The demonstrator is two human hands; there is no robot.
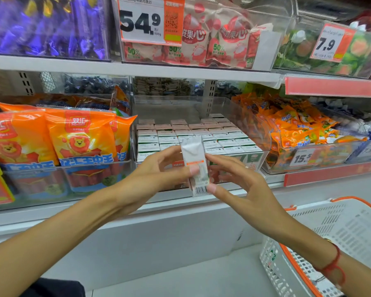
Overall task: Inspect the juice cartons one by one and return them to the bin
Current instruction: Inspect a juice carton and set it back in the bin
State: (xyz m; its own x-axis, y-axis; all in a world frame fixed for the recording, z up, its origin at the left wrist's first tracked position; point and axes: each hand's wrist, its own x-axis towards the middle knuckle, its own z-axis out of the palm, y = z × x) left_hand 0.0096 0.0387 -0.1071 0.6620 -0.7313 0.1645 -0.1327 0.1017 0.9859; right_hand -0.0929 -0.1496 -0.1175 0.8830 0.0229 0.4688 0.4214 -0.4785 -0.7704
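A small white juice carton (195, 159) with an orange stripe and a barcode at its lower end is held upright in front of the shelf. My left hand (159, 170) pinches its left side with thumb and fingers. My right hand (238, 179) touches its right side, thumb at the barcode end, fingers spread. Behind it stands the clear plastic bin (259, 133) filled with several rows of the same cartons (171, 136), tops facing up.
Orange sausage bags (73, 138) fill the bin to the left, and small orange packets (298, 127) fill the bin to the right. Price tags hang on the shelf above. A white shopping basket (330, 243) with orange handles sits at the lower right.
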